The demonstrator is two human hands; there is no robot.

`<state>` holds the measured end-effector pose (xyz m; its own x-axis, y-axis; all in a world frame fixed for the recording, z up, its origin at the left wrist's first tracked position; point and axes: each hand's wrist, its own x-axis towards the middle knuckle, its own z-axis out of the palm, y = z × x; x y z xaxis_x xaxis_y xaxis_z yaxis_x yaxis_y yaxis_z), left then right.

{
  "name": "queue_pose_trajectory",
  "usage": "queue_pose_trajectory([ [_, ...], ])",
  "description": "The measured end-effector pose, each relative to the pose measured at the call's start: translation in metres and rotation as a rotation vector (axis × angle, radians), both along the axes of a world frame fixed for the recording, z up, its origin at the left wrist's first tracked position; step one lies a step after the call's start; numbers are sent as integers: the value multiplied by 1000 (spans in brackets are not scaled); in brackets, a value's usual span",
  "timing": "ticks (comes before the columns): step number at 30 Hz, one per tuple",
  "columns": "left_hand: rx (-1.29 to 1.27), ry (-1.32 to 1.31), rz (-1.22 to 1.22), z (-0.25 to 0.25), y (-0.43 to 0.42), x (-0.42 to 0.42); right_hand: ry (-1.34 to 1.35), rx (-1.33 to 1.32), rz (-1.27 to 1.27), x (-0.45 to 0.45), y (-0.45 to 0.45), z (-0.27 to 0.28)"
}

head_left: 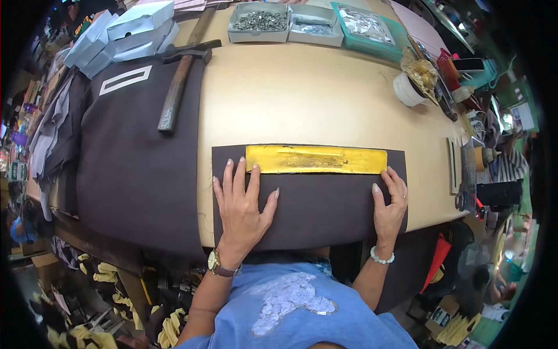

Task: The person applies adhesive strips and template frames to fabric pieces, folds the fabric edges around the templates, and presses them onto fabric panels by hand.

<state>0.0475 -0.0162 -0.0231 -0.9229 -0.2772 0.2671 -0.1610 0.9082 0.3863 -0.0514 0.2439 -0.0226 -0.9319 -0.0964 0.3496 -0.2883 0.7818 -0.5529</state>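
A long yellow rectangular template (317, 159), scuffed along its middle, lies flat near the far edge of a dark fabric piece (314, 212). My left hand (243, 198) rests on the fabric with fingers spread, its fingertips at the template's left end. At the opposite end, the fingertips of my right hand (390, 203) touch the lower right corner, with the thumb apart on the fabric. Neither hand grips anything. A hammer (176, 93) with a worn wooden handle lies to the left on a larger dark cloth (139, 180).
Along the back of the table (279, 93) stand a box of small metal parts (259, 22), a second box (314, 25) and a teal tray (366, 29). A white tub (409, 89) is at the right. A pale rectangular frame (125, 80) lies on the left cloth, near white boxes (131, 35).
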Motion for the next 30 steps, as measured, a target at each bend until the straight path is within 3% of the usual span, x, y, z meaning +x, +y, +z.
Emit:
queue_pose_trajectory([
  [30, -22, -48, 22, 2, 1, 1, -25, 51, -23, 2, 1, -1],
])
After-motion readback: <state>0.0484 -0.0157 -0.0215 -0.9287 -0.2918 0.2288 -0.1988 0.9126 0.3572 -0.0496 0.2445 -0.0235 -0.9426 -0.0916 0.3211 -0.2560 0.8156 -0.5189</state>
